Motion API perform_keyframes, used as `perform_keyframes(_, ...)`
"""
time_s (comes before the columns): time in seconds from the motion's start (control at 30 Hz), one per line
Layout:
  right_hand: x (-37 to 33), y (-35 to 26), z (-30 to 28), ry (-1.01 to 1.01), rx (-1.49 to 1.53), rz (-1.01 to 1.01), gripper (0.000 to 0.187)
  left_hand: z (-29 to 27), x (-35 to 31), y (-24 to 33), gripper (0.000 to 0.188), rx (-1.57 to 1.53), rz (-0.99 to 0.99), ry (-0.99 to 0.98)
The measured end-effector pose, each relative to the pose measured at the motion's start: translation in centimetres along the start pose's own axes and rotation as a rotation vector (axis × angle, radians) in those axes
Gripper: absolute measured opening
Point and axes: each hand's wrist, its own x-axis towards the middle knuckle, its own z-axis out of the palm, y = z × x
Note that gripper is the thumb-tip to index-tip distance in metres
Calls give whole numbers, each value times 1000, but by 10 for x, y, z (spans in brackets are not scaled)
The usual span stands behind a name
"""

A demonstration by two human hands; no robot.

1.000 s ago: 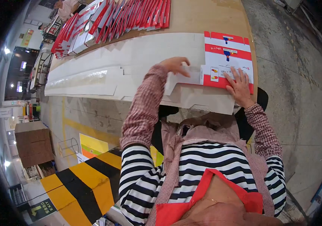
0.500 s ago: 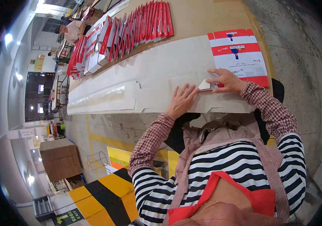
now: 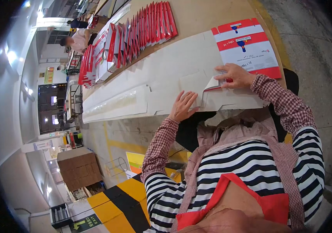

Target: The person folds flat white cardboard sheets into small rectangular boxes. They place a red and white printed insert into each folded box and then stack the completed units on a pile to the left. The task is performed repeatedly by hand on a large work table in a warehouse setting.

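Note:
A long, flat cardboard sheet point(image 3: 181, 73), plain pale grey on top, lies along the near side of the table. My left hand point(image 3: 183, 106) rests flat on its near edge, fingers spread, with nothing in them. At the right end, my right hand point(image 3: 236, 77) has its thumb and fingers bent around a small cardboard flap point(image 3: 213, 83). That flap is turned up, its white face and a red edge showing; part of it is hidden by my fingers. Just beyond this hand is a flattened red and white printed carton point(image 3: 247, 52).
A row of folded red and white cartons point(image 3: 146, 29) stands on edge along the brown tabletop point(image 3: 195, 19). Clear tape point(image 3: 111, 103) shows on the pale cardboard at left. A large brown box point(image 3: 78, 169) sits on the floor. Another person point(image 3: 79, 40) is at the far left.
My left hand has drawn back a little from the flap, toward the near edge. The flap by my right hand stands up more. The whole view has shifted slightly.

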Motion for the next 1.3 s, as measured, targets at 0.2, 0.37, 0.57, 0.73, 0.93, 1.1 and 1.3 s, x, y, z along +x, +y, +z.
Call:
perform_keyframes(0.2, 5, 2, -2, -34, 39, 22, 42, -6, 8, -9, 71, -29, 13, -42)
perform_keyframes(0.37, 2, 4, -2, -26, 52, 35, 42, -13, 17, -8, 68, 42, 108, -85)
perform_keyframes(0.57, 2, 8, 4, 43, 24, 0, 43, -5, 21, -23, 58, -263, -319, 13)
perform_keyframes(0.73, 6, 2, 0, 7, 67, 6, 44, 49, 29, -2, 62, -382, -836, 714)
perform_keyframes(0.93, 5, 6, 0, 6, 69, 3, 46, 56, 70, 33, 58, -1209, -1215, 1399)
perform_keyframes(1.1, 3, 8, 6, -14, 74, -7, 46, 36, 73, 33, 24, -1205, -1267, 1195)
perform_keyframes(1.3, 7, -8, -16, -196, -91, 12, 56, 60, 104, 18, 67, -199, -227, 418)
